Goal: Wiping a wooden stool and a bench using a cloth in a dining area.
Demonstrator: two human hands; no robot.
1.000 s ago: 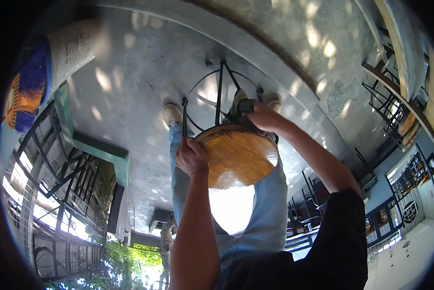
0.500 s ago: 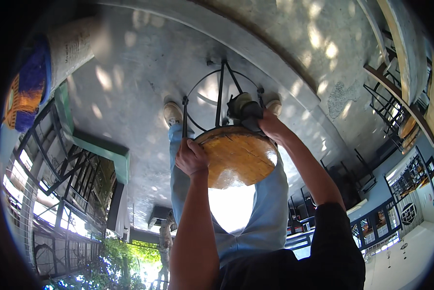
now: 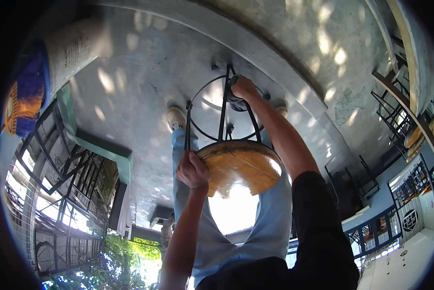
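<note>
A round stool lies tilted between my legs, its glossy brown wooden seat toward me and its black metal legs pointing away, joined by a thin ring. At the seat's left edge my left hand is closed on the rim beside a leg. My right hand reaches over the seat to the far part of the legs. Bunched in its fingers is a dark cloth, pressed against a leg close to the ring. Part of the cloth is hidden by the hand.
My shoes stand either side of the stool on grey concrete floor. A raised curb curves beyond it. At far left are a pale container and a green-edged ledge; dark stools and chairs stand at right.
My right hand has moved away from the seat with the cloth, out along the legs toward their far ends. The left hand keeps its hold; the seat has shifted slightly toward me.
</note>
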